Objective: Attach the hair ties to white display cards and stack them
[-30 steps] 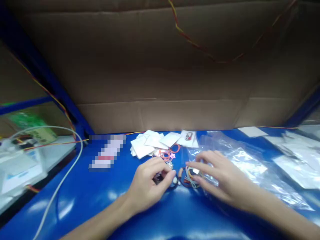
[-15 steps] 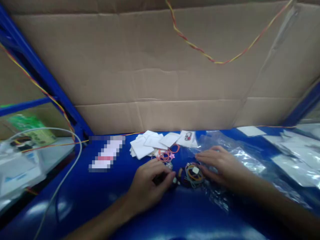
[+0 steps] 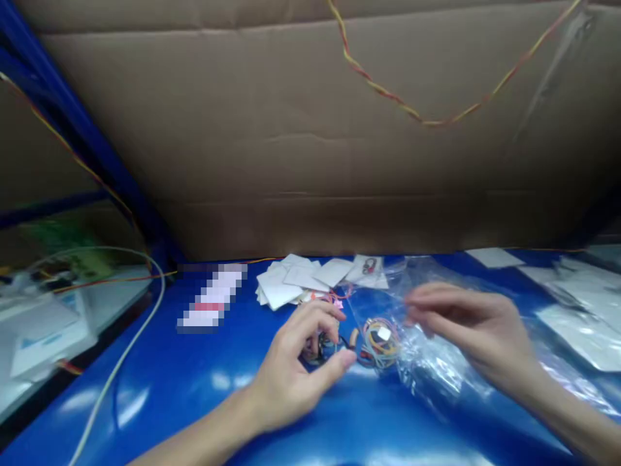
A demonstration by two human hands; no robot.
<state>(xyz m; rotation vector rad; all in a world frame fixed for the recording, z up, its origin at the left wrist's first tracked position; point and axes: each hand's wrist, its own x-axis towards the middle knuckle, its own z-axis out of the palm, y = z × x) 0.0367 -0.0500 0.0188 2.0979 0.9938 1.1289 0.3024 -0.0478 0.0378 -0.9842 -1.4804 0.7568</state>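
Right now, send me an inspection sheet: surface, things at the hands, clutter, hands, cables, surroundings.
Surface: blue table, glossy, with bright reflections.
Things at the hands: coil of thin cords lies between them; clear plastic lies under and around the right hand.
Clutter: white cards in an overlapping pile at the back; pink star nearby.
Hands: left hand curled, thumb apart from fingertips, beside small dark items; right hand raised, fingers bunched, grip unclear.
Cables: red-yellow wire hangs in a loop; pale cable curves down the left side.
Surroundings: cardboard behind; blue post at left.
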